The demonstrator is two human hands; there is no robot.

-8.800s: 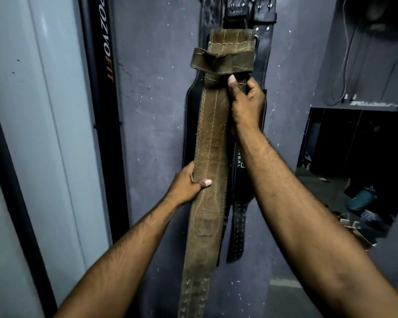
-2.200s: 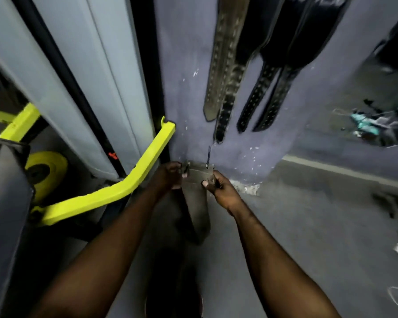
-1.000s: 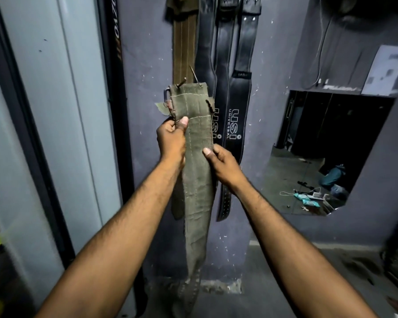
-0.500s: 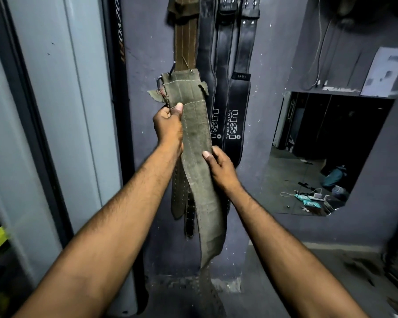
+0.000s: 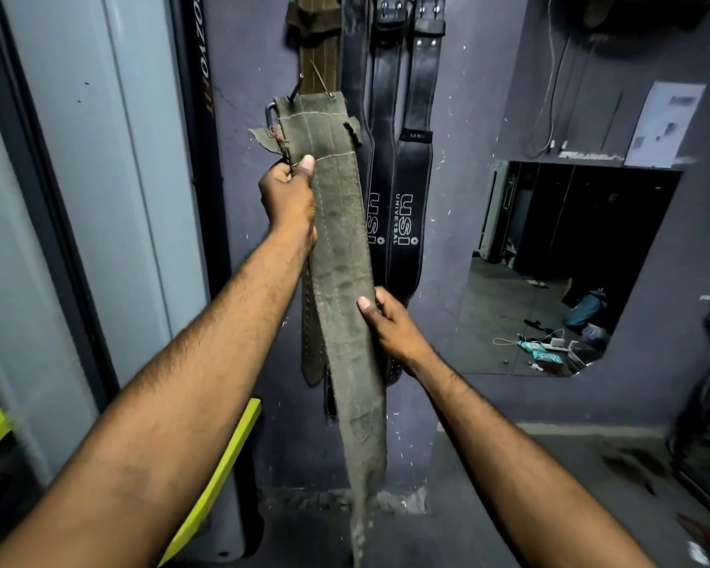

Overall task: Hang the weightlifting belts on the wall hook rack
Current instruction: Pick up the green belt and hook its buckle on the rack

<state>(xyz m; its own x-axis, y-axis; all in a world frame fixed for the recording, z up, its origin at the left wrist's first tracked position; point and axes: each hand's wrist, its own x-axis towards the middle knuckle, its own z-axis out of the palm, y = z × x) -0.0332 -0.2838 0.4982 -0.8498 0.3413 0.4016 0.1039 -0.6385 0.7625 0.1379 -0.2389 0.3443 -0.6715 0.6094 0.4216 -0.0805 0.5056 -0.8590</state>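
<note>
A worn olive-green weightlifting belt hangs lengthwise in front of me, buckle end up. My left hand grips it just below the metal buckle, whose prongs stick upward. My right hand holds its right edge lower down, thumb on the front. Its tail droops toward the floor. Behind it on the purple wall hang a brown belt and two black belts printed USI UNIVERSAL. The hook rack is above the frame, out of sight.
A grey panel with a black frame stands at the left. A yellow bar slants at the lower left. A wall mirror at the right reflects the gym floor with cables and clutter.
Both hands have raised the green belt from floor level to chest height; over the last second the buckle end has risen a little and my right hand has slid lower along the belt.
</note>
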